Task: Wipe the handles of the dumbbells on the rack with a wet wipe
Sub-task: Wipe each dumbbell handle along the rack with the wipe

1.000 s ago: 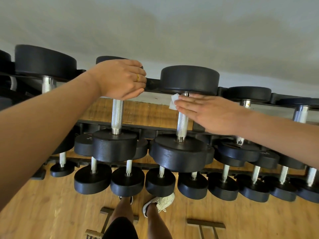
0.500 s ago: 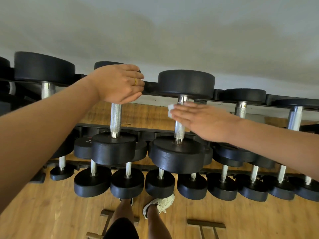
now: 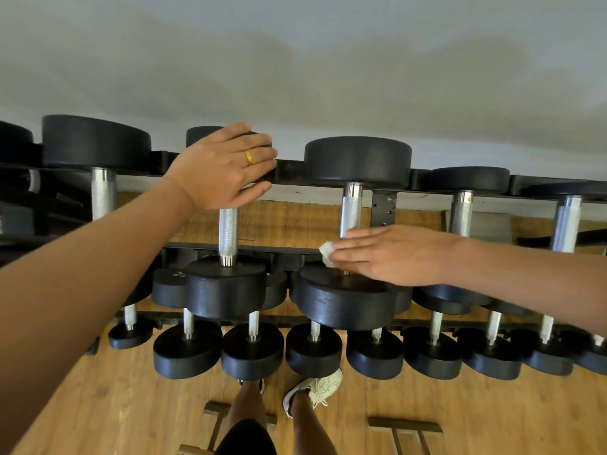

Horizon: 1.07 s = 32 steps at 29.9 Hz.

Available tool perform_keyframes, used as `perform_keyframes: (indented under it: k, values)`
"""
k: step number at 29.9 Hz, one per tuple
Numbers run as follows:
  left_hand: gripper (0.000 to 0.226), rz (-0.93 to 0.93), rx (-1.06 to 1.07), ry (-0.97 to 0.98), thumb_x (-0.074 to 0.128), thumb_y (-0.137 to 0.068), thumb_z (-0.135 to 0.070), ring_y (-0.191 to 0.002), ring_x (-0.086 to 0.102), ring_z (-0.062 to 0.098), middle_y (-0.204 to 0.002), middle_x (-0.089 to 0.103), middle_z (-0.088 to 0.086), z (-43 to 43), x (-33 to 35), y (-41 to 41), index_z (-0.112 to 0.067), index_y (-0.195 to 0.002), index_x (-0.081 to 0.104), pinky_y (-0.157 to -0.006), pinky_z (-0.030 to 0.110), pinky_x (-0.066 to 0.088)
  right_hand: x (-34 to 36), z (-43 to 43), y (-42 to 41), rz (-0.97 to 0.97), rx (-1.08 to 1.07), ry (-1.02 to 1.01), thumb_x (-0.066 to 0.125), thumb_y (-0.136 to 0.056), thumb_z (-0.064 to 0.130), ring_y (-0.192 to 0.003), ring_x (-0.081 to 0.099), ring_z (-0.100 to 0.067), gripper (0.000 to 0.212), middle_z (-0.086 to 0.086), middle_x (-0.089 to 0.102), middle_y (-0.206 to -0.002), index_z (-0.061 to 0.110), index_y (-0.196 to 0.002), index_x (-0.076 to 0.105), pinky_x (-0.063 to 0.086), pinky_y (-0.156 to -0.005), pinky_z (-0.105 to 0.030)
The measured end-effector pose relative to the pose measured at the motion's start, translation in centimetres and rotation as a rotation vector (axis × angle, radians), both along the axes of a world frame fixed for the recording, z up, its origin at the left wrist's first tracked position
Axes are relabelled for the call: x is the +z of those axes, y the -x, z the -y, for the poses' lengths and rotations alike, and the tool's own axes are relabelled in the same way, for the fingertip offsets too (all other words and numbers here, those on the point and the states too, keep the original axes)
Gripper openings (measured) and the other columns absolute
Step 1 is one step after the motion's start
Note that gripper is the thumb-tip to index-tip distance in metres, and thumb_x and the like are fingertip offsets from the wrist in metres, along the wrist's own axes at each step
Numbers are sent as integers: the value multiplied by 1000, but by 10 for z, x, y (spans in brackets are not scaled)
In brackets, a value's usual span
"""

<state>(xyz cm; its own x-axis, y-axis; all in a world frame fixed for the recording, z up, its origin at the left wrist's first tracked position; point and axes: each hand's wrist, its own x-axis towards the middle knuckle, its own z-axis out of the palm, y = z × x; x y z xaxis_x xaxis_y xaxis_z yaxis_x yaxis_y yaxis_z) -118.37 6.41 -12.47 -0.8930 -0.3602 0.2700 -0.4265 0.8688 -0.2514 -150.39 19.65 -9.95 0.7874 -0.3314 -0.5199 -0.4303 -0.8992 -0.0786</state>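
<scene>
A black rack (image 3: 290, 174) carries rows of black dumbbells with knurled steel handles. My right hand (image 3: 394, 254) lies across the near end of one top-row dumbbell handle (image 3: 350, 211), just above that dumbbell's near head (image 3: 341, 303). It holds a white wet wipe (image 3: 326, 252) against the steel, and a corner of the wipe sticks out past my fingertips. My thumb is hidden. My left hand (image 3: 226, 165) rests with nearly straight fingers on the far head of the neighbouring dumbbell to the left, whose handle (image 3: 227, 234) is bare.
More top-row dumbbells stand to the left (image 3: 98, 142) and to the right (image 3: 469, 178). A lower row of smaller dumbbells (image 3: 251, 353) juts out toward me. My legs and a pale shoe (image 3: 315, 389) stand on the wooden floor below, beside wooden frame pieces (image 3: 404, 423).
My right hand has slid the wipe along the handle from the far head toward the near head. My left hand's fingers have flattened over the far head of the neighbouring dumbbell.
</scene>
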Motion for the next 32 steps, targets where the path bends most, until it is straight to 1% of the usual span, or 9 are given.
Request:
perform_keyframes:
  k: [3,7,9,11,13,20,24,28,32]
  values:
    - [43,-23,-9,26,50,-107,-37,-126,62,32,-127,71,15,1,-4,1,-4,-125,71,-115,49,40,13,18,3,-10,-169,65,35,-96,5,-152,-5,-19,68,-5,-2,-165,15,-158,8,-4,-122,-38]
    - [42,-42,-9,37,49,-108,-36,-126,62,32,-127,71,15,2,-6,0,-3,-125,70,-116,49,40,12,11,-3,56,-392,131,19,-86,11,-152,-12,-19,74,-4,-11,-164,15,-157,-3,-3,-124,-39]
    - [43,-44,-6,35,48,-108,-35,-126,62,32,-127,71,15,2,-6,0,-3,-125,70,-115,50,40,1,-9,-3,104,-399,90,26,-86,10,-153,-5,-21,75,-5,-1,-165,16,-158,7,9,-125,-44]
    - [41,-47,-9,50,50,-107,-35,-126,63,32,-126,71,15,3,-7,0,-3,-124,71,-114,49,41,-7,-24,-1,144,-290,37,53,-85,6,-151,18,-25,70,-5,27,-162,14,-152,34,31,-119,-47]
    - [39,-65,-22,63,53,-106,-33,-125,64,31,-126,72,14,4,-8,0,-4,-123,71,-113,49,42,-15,-23,7,198,-157,53,80,-69,-1,-144,38,-26,71,-6,51,-149,9,-136,58,40,-112,-46]
    - [40,-71,-31,26,53,-107,-35,-126,63,32,-126,71,14,3,-6,-3,-4,-125,71,-114,49,40,-21,-17,5,319,-107,169,89,-62,0,-128,56,-26,58,-6,67,-128,10,-117,73,56,-96,-40]
    - [43,-48,-31,-8,52,-107,-37,-128,62,32,-128,71,15,3,-3,-5,-3,-126,70,-115,50,39,-30,-29,-4,511,-327,230,83,-67,-1,-114,64,-28,48,-8,69,-119,7,-113,73,62,-81,-38]
    - [47,9,-1,-64,45,-109,-38,-132,57,33,-130,69,15,0,2,-2,-3,-127,69,-116,50,34,-38,-41,-15,850,-789,301,68,-88,9,-104,65,-22,22,-6,71,-114,6,-108,75,54,-94,-33]
    - [46,26,28,-138,39,-108,-34,-132,56,33,-131,68,15,-1,7,0,-4,-125,70,-116,51,33,-38,-53,-14,1069,-1155,299,69,-90,8,-106,67,-14,18,-5,73,-112,6,-107,76,56,-94,-34]
